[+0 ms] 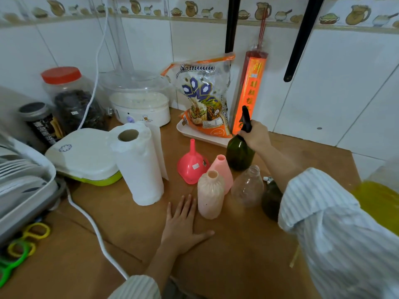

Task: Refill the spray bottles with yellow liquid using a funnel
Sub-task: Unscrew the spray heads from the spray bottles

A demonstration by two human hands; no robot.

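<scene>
My right hand (pixel 255 134) grips the black spray head (pixel 246 119) on top of a dark green bottle (pixel 239 155) standing at the back of the group. My left hand (pixel 183 223) lies flat and open on the wooden table (pixel 237 255), just left of a pale pink bottle (pixel 210 196). Behind that stand a second pink bottle (pixel 222 169) and a clear bottle (pixel 248 186), all without caps. Another dark bottle (pixel 271 200) is partly hidden by my right sleeve. A pink funnel (pixel 191 165) rests upside down, spout up. A container of yellow liquid (pixel 380 197) sits at the right edge.
A paper towel roll (pixel 138 165) stands left of the funnel. Behind are a white lidded box (pixel 84 156), a steamer (pixel 140 104), jars, a rice bag (pixel 205 100) on a tray and a red incense pack (pixel 250 89). A white cable (pixel 95 229) crosses the table; a dish rack stands far left.
</scene>
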